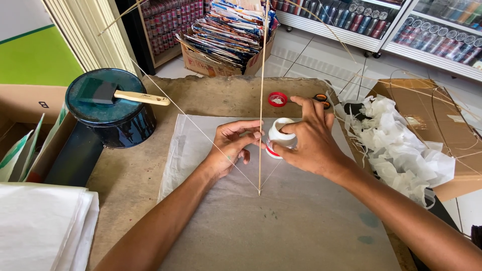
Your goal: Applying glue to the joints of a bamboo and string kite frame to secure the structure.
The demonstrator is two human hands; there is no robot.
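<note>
My right hand (pixel 310 140) grips a small white glue bottle (pixel 277 136) with a red base, tilted toward a thin upright bamboo stick (pixel 261 95). My left hand (pixel 232 145) pinches that stick from the left, fingertips touching it just beside the bottle. The stick stands on a sheet of thin white tissue paper (pixel 281 221) spread on the worktable (pixel 130 170). Thin strings (pixel 196 125) run diagonally from the stick's lower end across the paper. A red bottle cap (pixel 277 99) lies on the table beyond my hands.
A dark round tin (pixel 113 113) with a foam brush (pixel 120 94) on its lid stands at the left. Crumpled white paper scraps (pixel 401 145) and a cardboard box (pixel 437 115) lie on the right. Folded white sheets (pixel 45 226) sit bottom left. A box of colourful packets (pixel 228 35) stands behind the table.
</note>
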